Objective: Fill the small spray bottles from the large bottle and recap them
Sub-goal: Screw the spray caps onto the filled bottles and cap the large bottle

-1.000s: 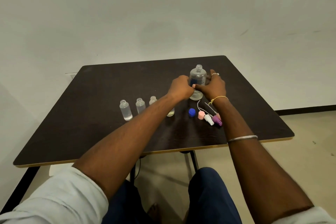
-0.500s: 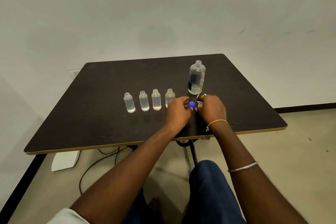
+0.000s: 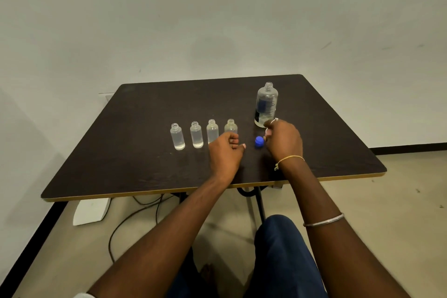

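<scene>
My left hand (image 3: 225, 152) rests on the desk (image 3: 145, 152) near its front edge, fingers loosely curled with nothing in them, just in front of the right end of the row of four small spray bottles (image 3: 196, 135). The bottles stand upright and uncapped, side by side near the desk's middle, each holding clear liquid. My right hand (image 3: 284, 140) lies knuckles up beside the blue cap (image 3: 259, 141), my thumb tip touching its right side. I cannot tell whether the curled fingers hold anything beneath them. The large bottle (image 3: 266, 104) stands open-necked just behind that hand, toward the far right corner.
</scene>
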